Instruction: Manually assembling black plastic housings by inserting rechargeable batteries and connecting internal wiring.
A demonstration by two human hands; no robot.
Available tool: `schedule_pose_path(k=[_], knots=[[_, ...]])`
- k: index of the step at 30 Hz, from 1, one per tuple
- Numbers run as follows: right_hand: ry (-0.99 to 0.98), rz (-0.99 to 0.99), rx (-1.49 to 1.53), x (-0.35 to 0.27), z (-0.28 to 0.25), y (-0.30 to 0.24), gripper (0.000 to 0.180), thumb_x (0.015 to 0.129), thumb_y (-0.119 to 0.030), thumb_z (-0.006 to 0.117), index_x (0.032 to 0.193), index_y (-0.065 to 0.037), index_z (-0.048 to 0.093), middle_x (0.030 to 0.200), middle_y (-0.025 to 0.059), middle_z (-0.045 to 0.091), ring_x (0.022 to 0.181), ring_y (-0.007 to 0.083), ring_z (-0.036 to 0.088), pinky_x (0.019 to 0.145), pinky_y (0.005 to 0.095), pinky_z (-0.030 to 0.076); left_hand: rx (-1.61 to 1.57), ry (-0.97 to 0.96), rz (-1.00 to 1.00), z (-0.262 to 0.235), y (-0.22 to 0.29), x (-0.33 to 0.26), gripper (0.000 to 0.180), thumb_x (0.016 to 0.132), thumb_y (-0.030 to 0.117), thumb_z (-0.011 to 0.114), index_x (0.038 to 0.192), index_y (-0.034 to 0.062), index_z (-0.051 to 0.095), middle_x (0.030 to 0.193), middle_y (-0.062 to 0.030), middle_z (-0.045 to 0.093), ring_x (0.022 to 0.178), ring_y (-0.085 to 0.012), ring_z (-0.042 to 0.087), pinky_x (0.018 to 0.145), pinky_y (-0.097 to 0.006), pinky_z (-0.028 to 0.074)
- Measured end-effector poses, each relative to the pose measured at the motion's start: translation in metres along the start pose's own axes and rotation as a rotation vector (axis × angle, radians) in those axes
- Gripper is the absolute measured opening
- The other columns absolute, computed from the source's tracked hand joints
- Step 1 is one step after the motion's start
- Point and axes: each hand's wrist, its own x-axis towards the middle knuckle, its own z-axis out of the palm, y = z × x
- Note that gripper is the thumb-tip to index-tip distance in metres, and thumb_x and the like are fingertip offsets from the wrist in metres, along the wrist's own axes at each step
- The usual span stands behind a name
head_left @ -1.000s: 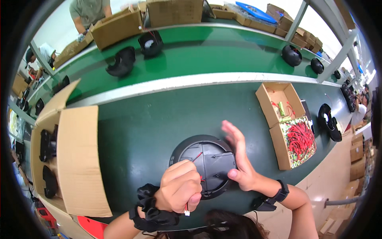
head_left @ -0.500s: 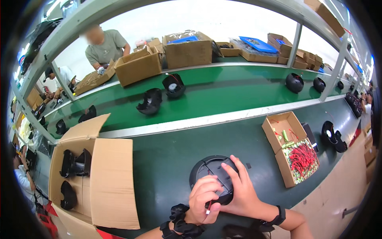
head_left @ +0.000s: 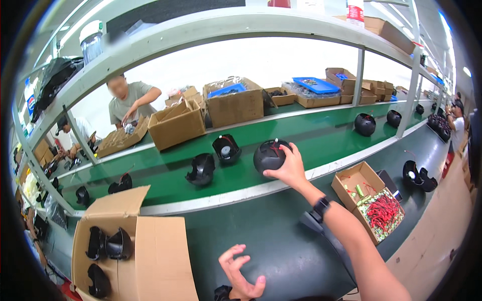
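With fingers and thumb my right hand (head_left: 292, 168) grips a round black plastic shell (head_left: 266, 158) at its right side. The shell is at the green conveyor belt (head_left: 316, 143); whether it rests there or hangs just above I cannot tell. A short red wire with a white end shows on its top. My left hand (head_left: 240, 276) holds nothing, its fingers spread and curved over the dark green worktable (head_left: 221, 231). Left of the held shell, an open black shell with a round white part (head_left: 226, 149) and another black shell (head_left: 201, 170) lie on the belt.
A cardboard box (head_left: 165, 261) with several black shells stands at left. At right are a carton of red wires and green pieces (head_left: 384, 210) and open shells (head_left: 417, 175). A metal frame (head_left: 281, 24) spans above. Across the belt, a person (head_left: 131, 103) works beside cartons.
The round black piece has gone from both hands over the table to the belt, in my right hand. My left hand has let go. The view has tilted up.
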Motion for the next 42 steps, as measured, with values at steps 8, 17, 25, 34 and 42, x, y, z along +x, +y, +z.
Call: schedule_pose_path(k=[8, 17, 25, 34, 42], knots=[[0.075, 0.11, -0.055, 0.056, 0.057, 0.062, 0.103, 0.05, -0.039, 0.09, 0.133, -0.001, 0.043, 0.141, 0.0273, 0.028, 0.132, 0.0407, 0.028, 0.109, 0.0438, 0.031, 0.046, -0.19, -0.024, -0.005, -0.003, -0.006, 0.052, 0.07, 0.029, 0.063, 0.111, 0.0, 0.047, 0.115, -0.0249, 0.043, 0.107, -0.0397, 0.048, 0.094, -0.052, 0.039], [0.145, 0.103, -0.465, 0.07, 0.046, 0.047, 0.107, 0.052, -0.044, 0.087, 0.136, -0.002, 0.036, 0.139, 0.0257, 0.03, 0.127, 0.0414, 0.034, 0.105, 0.0495, 0.029, 0.039, -0.225, -0.144, -0.005, -0.009, -0.003, 0.048, 0.073, 0.027, 0.063, 0.108, -0.0013, 0.048, 0.11, -0.0237, 0.046, 0.101, -0.0369, 0.05, 0.089, -0.048, 0.041], [0.008, -0.765, -0.169, 0.059, 0.07, 0.004, 0.038, 0.066, -0.01, 0.073, 0.101, -0.009, 0.059, 0.106, 0.0079, 0.055, 0.098, 0.0253, 0.055, 0.081, 0.0381, 0.043, 0.049, -0.235, -0.099, -0.004, -0.015, -0.005, 0.041, 0.073, 0.024, 0.063, 0.103, -0.0015, 0.05, 0.107, -0.023, 0.048, 0.096, -0.0359, 0.05, 0.085, -0.047, 0.042], [-0.257, -0.656, -0.457, 0.069, 0.099, -0.009, 0.03, 0.076, -0.024, 0.072, 0.104, -0.017, 0.065, 0.094, 0.0056, 0.061, 0.095, 0.0215, 0.058, 0.083, 0.0359, 0.044, 0.066, -0.223, -0.142, -0.002, -0.017, -0.012, 0.038, 0.068, 0.018, 0.064, 0.098, -0.0017, 0.052, 0.102, -0.0227, 0.05, 0.092, -0.0369, 0.052, 0.082, -0.046, 0.043], [-0.689, -0.065, 0.101, 0.019, -0.023, -0.089, 0.046, 0.078, -0.048, 0.067, 0.069, -0.003, 0.068, 0.067, 0.0104, 0.067, 0.062, 0.0214, 0.066, 0.063, 0.0346, 0.052, 0.134, -0.167, 0.02, -0.006, -0.022, -0.004, 0.038, 0.07, 0.026, 0.06, 0.098, 0.0006, 0.055, 0.11, -0.0201, 0.053, 0.099, -0.0363, 0.052, 0.085, -0.048, 0.043]])
